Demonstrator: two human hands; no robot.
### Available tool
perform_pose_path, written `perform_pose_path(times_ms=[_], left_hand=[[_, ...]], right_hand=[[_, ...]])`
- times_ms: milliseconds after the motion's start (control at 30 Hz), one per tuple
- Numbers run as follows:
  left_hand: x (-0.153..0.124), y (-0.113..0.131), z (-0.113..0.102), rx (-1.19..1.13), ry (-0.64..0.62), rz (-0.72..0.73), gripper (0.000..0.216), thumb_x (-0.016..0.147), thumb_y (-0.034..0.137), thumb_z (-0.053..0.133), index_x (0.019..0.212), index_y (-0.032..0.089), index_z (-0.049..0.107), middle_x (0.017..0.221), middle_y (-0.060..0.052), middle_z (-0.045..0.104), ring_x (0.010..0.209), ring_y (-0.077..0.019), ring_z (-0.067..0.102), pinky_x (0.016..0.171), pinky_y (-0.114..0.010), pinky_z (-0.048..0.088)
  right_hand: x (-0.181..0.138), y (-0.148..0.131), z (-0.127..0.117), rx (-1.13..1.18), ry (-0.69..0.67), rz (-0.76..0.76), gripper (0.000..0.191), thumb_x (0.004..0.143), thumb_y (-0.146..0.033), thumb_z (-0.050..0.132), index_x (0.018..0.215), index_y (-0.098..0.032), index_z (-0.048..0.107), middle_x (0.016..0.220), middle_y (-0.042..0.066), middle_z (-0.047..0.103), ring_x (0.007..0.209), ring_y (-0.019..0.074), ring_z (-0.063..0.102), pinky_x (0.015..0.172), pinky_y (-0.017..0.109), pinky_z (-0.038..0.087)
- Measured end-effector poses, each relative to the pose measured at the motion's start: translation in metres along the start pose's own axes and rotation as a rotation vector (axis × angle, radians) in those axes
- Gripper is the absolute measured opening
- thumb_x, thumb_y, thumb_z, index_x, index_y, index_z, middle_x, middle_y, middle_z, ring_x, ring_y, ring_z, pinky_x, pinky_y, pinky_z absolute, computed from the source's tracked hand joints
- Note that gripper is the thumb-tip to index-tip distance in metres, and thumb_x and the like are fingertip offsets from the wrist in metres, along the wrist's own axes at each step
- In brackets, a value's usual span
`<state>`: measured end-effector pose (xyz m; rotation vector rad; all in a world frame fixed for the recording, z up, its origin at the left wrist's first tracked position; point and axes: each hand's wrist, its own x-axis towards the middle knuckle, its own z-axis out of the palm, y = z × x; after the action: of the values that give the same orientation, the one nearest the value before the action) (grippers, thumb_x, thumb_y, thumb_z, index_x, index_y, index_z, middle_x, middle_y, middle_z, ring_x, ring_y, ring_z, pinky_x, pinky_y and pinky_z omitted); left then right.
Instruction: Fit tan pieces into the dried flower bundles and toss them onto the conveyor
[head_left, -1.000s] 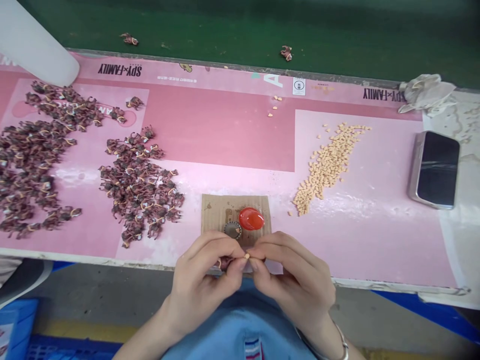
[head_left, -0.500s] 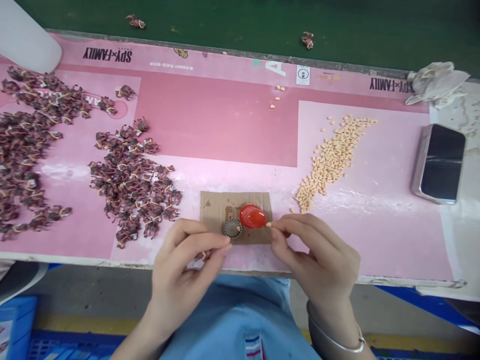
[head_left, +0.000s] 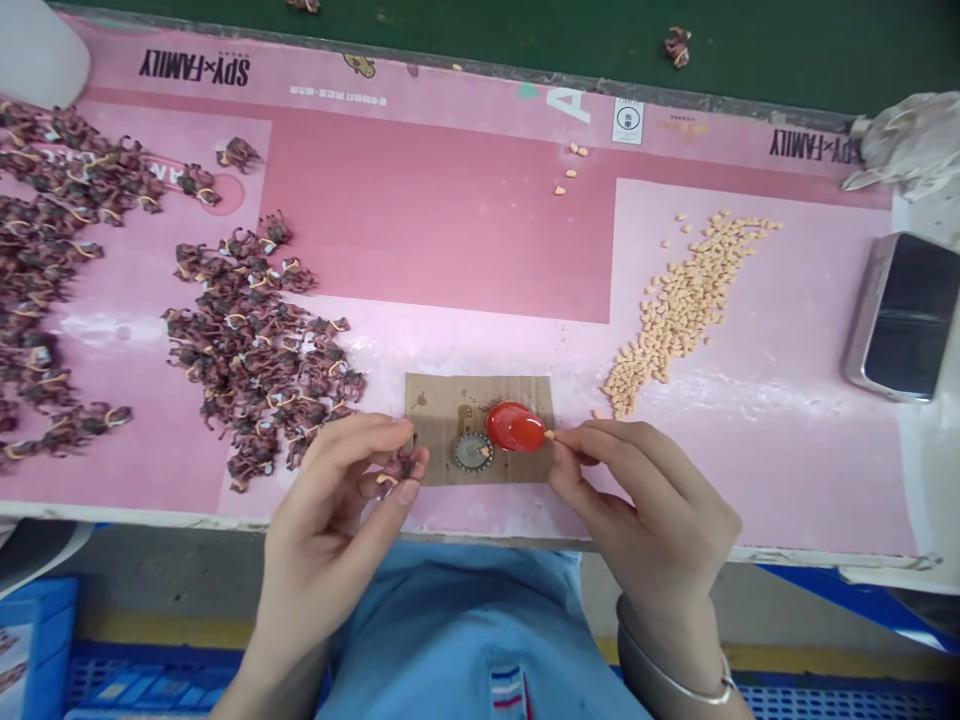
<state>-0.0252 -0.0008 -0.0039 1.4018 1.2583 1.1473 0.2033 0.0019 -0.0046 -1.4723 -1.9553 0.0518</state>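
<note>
My left hand (head_left: 341, 500) pinches a small dark maroon figure piece (head_left: 397, 465) near the table's front edge, just left of a brown cardboard square (head_left: 431, 405). On the cardboard sit a red cap (head_left: 515, 427) and a small round metal cap (head_left: 473, 452). My right hand (head_left: 637, 490) pinches a tiny tan piece (head_left: 550, 435) that touches the red cap's right side. A heap of dark maroon pieces (head_left: 259, 350) lies to the left. A strip of tan pieces (head_left: 679, 305) lies to the right.
A pink printed sheet (head_left: 450, 240) covers the table. More maroon pieces (head_left: 45, 260) spread at the far left. A phone (head_left: 904, 315) lies at the right, with a crumpled cloth (head_left: 911, 140) behind it. A green surface (head_left: 525, 30) runs along the back. Blue crates (head_left: 37, 640) stand below.
My hands were together at the front edge; they have parted. The right hand moved up to the red cap with the tan piece. The left moved left with the maroon piece.
</note>
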Motion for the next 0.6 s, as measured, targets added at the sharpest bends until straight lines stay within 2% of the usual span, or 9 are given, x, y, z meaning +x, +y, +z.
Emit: perform_pose_path(times_ms=[167, 300, 400, 500, 600], left_hand=[[0.001, -0.005, 0.0, -0.023, -0.039, 0.007, 0.014, 0.093, 0.024, 0.08, 0.106, 0.023, 0.074, 0.105, -0.003, 0.072, 0.087, -0.0135, 0.075, 0.077, -0.019, 0.068], [0.0, -0.007, 0.001, 0.07, -0.087, 0.07, 0.012, 0.091, 0.029, 0.083, 0.095, 0.022, 0.073, 0.093, -0.002, 0.076, 0.087, -0.0158, 0.074, 0.076, -0.023, 0.066], [-0.001, -0.006, 0.004, 0.122, -0.096, 0.111, 0.011, 0.091, 0.023, 0.083, 0.098, 0.022, 0.075, 0.095, -0.002, 0.079, 0.087, -0.0166, 0.076, 0.077, -0.024, 0.065], [-0.001, -0.004, 0.008, 0.166, -0.118, 0.164, 0.018, 0.091, 0.009, 0.078, 0.103, 0.022, 0.074, 0.101, -0.004, 0.081, 0.09, -0.0181, 0.079, 0.08, -0.025, 0.067], [0.0, -0.004, 0.01, 0.214, -0.132, 0.236, 0.023, 0.092, -0.001, 0.072, 0.104, 0.019, 0.073, 0.107, -0.004, 0.081, 0.094, -0.0151, 0.079, 0.085, -0.019, 0.066]], right_hand=[[-0.001, 0.001, 0.0, 0.005, 0.003, -0.005, 0.02, 0.096, -0.005, 0.066, 0.099, -0.024, 0.062, 0.082, 0.001, 0.074, 0.069, 0.0136, 0.069, 0.066, 0.027, 0.059], [-0.002, 0.0, -0.003, 0.028, 0.003, 0.009, 0.02, 0.094, -0.005, 0.067, 0.097, -0.024, 0.063, 0.082, 0.001, 0.074, 0.068, 0.014, 0.07, 0.064, 0.027, 0.06], [-0.001, -0.009, -0.008, 0.131, 0.012, 0.077, 0.022, 0.092, -0.002, 0.068, 0.096, -0.023, 0.064, 0.081, 0.001, 0.074, 0.07, 0.014, 0.071, 0.065, 0.025, 0.061], [0.003, -0.02, -0.01, 0.27, -0.008, 0.125, 0.021, 0.091, -0.002, 0.067, 0.095, -0.023, 0.064, 0.08, 0.0, 0.074, 0.069, 0.0126, 0.072, 0.064, 0.022, 0.062], [0.007, -0.029, -0.007, 0.374, -0.039, 0.111, 0.02, 0.09, -0.002, 0.066, 0.092, -0.022, 0.063, 0.077, -0.001, 0.073, 0.068, 0.0116, 0.071, 0.063, 0.021, 0.061]])
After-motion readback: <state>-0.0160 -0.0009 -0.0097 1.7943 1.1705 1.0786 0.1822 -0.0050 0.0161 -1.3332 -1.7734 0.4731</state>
